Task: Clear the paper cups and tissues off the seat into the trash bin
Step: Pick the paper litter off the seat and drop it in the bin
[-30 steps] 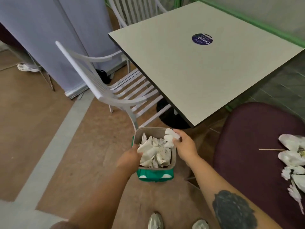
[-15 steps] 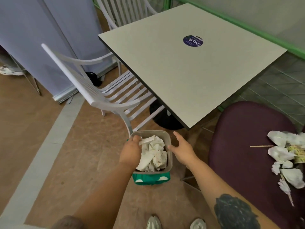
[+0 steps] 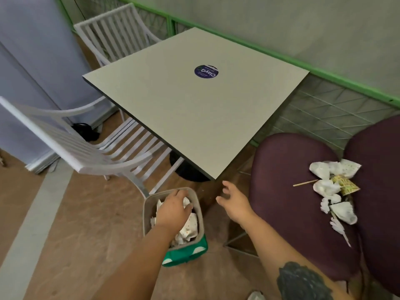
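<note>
Left hand [image 3: 173,210] sat palm-down in trash bin [image 3: 200,215], fingers bent over crumpled paper; whether it gripped any, cannot tell. Right hand [image 3: 234,202] hovered empty, fingers spread, between bin and seat [image 3: 281,180]. Cups and tissues [image 3: 333,189] lay on seat, well right of it.

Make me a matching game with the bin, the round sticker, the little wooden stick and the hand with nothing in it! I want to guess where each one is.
Things:
1. trash bin
2. round sticker
3. wooden stick
4. right hand

Places:
A. on the purple seat, beside the crumpled tissues
B. in the air between bin and seat, fingers spread
C. on the floor, with the left hand reaching into it
D. on the table top

Pairs: 1-C, 2-D, 3-A, 4-B
</note>
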The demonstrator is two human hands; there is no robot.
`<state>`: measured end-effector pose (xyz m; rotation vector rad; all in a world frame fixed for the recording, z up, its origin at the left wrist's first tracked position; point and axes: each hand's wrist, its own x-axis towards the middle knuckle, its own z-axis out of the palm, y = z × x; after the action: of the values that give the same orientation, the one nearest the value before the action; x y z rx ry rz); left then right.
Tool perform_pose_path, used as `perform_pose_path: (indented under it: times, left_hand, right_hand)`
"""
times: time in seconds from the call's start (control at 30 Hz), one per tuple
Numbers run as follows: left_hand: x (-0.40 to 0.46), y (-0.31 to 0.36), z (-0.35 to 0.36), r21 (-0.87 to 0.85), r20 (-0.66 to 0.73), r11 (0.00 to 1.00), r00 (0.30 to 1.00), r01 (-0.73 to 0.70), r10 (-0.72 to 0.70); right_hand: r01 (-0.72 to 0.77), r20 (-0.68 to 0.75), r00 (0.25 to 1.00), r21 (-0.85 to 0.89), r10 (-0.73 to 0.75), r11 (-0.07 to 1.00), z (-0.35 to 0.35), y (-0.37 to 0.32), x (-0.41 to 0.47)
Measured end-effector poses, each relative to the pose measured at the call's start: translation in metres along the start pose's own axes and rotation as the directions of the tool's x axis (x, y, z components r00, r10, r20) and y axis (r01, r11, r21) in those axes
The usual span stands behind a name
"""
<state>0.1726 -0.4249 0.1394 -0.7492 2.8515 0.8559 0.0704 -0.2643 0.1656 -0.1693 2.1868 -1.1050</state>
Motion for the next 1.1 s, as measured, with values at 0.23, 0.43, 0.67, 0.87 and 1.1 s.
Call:
perform_pose_path:
  times: [0.23,0.43,0.67,0.87,1.1]
  left_hand:
    - [0.031,0.072,-0.003,-0.058,-0.095,0.973,0.972,-0.222,0.216]
    - [0.056,0.141,0.021,-0.042,-0.066,0.93,0.93,-0.365,0.362]
    - [0.083,0.218,0.077,-0.039,0.087,0.886,0.882,-0.461,0.463]
    - [0.114,0.286,0.148,-0.058,0.204,0.878,0.855,-0.476,0.477]
    - [0.133,0.359,0.244,-0.069,0.368,0.881,0.809,-0.468,0.458]
  right_hand:
    - [0.027,-0.148,0.989,0.026,-0.023,0.999,-0.051,0.007,-0.006]
    - [0.024,-0.26,0.966,0.131,0.011,0.991,-0.105,0.038,-0.005]
    - [-0.037,-0.342,0.934,0.197,0.104,0.98,-0.169,0.094,0.009]
    - [-0.114,-0.363,0.911,0.232,0.194,0.966,-0.238,0.155,0.026]
    - [-0.295,-0.351,0.86,0.25,0.371,0.922,-0.315,0.251,0.039]
